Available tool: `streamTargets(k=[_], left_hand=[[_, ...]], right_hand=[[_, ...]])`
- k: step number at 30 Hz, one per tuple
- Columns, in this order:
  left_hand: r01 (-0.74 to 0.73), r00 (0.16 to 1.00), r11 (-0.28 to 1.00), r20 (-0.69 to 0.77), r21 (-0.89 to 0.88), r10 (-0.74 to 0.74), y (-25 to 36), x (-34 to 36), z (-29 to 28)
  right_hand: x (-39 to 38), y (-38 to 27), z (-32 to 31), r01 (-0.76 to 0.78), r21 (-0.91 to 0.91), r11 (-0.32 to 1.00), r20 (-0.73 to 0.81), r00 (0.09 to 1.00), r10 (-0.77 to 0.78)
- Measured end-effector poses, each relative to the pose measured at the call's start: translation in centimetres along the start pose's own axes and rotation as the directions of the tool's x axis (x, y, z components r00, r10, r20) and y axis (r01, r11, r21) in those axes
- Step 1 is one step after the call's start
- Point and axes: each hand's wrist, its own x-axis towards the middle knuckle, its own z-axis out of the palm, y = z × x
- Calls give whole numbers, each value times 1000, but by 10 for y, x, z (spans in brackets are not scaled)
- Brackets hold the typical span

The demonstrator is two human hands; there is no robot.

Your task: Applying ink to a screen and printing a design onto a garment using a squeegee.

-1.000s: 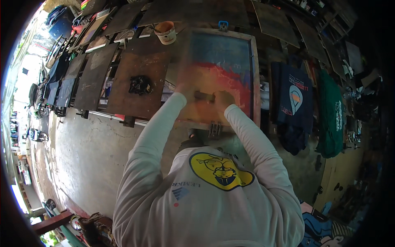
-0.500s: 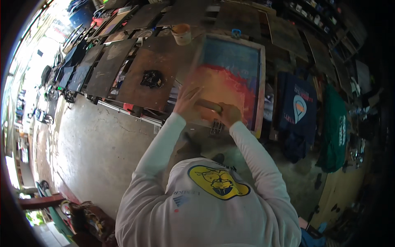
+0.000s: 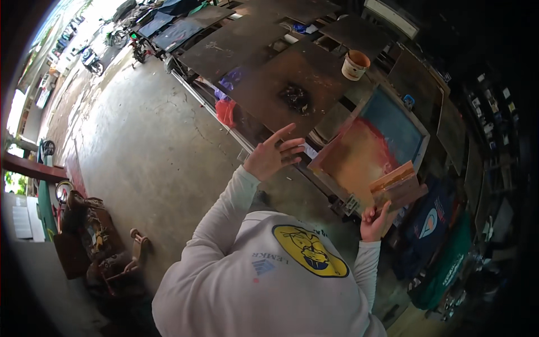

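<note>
My right hand point(image 3: 377, 223) grips a wooden squeegee point(image 3: 400, 190), smeared with reddish-orange ink, over the near right corner of a screen-printing frame point(image 3: 425, 140). Orange, red and blue-grey ink colours the mesh point(image 3: 359, 151) inside the frame. Empty, my left hand point(image 3: 268, 156) hovers left of the frame near the table's front edge, its fingers spread. A metal hinge clamp point(image 3: 351, 204) sits at the frame's near edge.
An ink-stained white bucket point(image 3: 355, 67) stands behind the frame. On the brown board point(image 3: 258, 78) lies a crumpled black thing point(image 3: 294, 99). Red plastic point(image 3: 225, 112) hangs at the table edge. Navy cloth point(image 3: 429, 219) and green cloth point(image 3: 441, 275) lie to the right.
Both hands were together at the squeegee over the mesh. My left hand has come off to the left and opened; my right hand has carried the squeegee right. The view has turned.
</note>
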Motion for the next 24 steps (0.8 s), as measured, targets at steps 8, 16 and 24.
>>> streamTargets(k=[8,16,24], left_hand=[[150,959,942,-275,301,-65,60,-19,-58],[267,902,929,-407,258,-147,72,-6,-109],[314,936,891,-266,328,-232,28,69,-87]], right_hand=[[-5,45,92,38,41,998,-52,998,-36],[-25,79,118,339,15,941,-133,933,-334],[-47,51,109,365,-328,871,-215,869,-445]])
